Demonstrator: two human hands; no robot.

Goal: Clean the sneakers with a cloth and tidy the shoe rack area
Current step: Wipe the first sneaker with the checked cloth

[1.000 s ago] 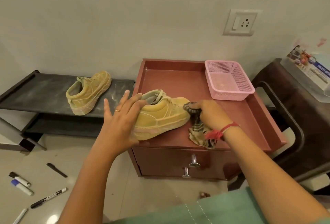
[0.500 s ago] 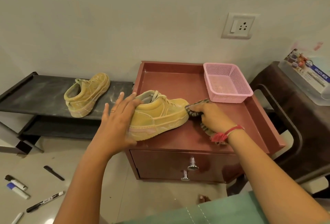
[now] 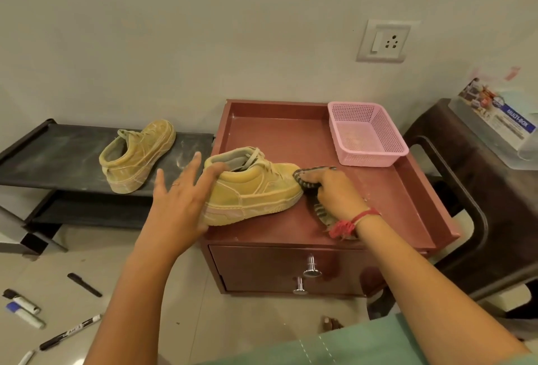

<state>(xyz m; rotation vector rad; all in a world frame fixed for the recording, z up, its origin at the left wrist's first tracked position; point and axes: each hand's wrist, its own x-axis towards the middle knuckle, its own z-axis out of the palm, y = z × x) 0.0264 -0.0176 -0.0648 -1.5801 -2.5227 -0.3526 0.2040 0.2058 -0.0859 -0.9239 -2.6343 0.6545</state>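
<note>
A person's view down onto a low reddish-brown cabinet [image 3: 291,137] against a pale wall. A dusty yellow sneaker [image 3: 253,190] stands upright on the near left of the cabinet top, toe pointing right. The left hand [image 3: 180,204] has its fingers straight and spread, resting against the heel and collar to steady the shoe. The right hand [image 3: 337,192] is curled round a dark striped cloth [image 3: 304,179], pressing it to the toe, with the rest of the cloth trailing under the wrist. The second sneaker [image 3: 136,155], equally dusty, sits to the left on the top shelf of a black shoe rack [image 3: 58,155], well apart from the first. The wiping would likely go best with the left hand bracing firmly so the shoe does not slide off the near edge, with short strokes from toe toward heel and a fresh fold of cloth turned outward as dust gathers. An empty-looking pink basket [image 3: 375,158] sits at the far right of the cabinet top. On a dark stool to the right, a clear plastic box [image 3: 500,120] carries a blue label reading "MULTI-BOX". Markers [image 3: 23,306] lie scattered on the floor at near left; their print is too small to read.
</note>
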